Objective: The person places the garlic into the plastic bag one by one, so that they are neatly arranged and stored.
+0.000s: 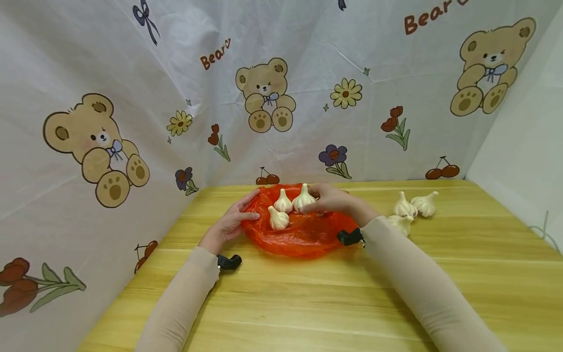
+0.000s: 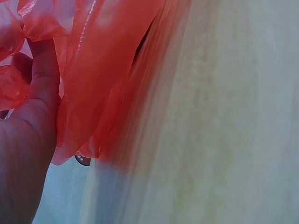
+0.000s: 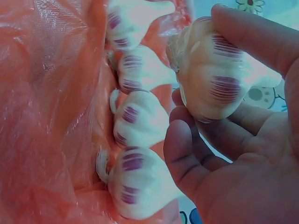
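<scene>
A red plastic bag (image 1: 303,239) lies spread with its mouth wide on the table. My left hand (image 1: 231,221) grips its left rim, thumb over the edge; the left wrist view shows the bag's folds (image 2: 100,70) covering some of the fingers. Between the thumb and fingers of my right hand (image 1: 332,199) is a garlic bulb (image 3: 210,70), white with purple streaks, raised over the bag. Several more bulbs sit in a row on the red plastic, among them one garlic bulb (image 3: 135,182) nearest the palm side. In the head view, a garlic bulb (image 1: 279,218) rests near my left thumb.
To the right of the bag, a group of garlic bulbs (image 1: 424,204) lies on the wooden table (image 1: 281,303), one partly behind my right sleeve. A white curtain (image 1: 308,142) printed with bears and flowers hangs along the back and left. A white wall (image 1: 523,146) stands at right.
</scene>
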`<state>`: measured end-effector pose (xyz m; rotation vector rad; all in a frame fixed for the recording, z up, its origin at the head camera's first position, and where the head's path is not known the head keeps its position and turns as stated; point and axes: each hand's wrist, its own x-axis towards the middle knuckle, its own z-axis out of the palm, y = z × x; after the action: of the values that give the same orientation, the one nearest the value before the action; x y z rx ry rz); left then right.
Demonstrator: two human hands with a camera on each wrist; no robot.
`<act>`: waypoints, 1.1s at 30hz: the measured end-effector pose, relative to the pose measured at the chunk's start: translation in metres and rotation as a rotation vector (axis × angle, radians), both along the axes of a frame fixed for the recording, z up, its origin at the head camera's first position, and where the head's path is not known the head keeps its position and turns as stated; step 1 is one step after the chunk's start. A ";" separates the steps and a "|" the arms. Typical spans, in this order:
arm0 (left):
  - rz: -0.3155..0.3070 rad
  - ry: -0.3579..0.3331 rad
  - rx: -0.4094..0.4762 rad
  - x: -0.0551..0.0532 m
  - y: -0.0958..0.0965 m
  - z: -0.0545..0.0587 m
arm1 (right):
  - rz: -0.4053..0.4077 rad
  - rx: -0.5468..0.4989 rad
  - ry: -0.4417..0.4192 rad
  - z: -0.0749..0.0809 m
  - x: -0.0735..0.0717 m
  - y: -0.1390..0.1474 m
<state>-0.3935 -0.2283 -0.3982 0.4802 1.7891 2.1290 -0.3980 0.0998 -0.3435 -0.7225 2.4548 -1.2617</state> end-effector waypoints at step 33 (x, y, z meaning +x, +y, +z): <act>-0.022 0.016 -0.006 0.000 0.000 0.000 | -0.068 0.265 -0.067 -0.007 -0.024 -0.038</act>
<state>-0.3936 -0.2284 -0.3985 0.5142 1.7896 2.1103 -0.4218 0.0623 -0.3502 -0.5215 2.5435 -0.9399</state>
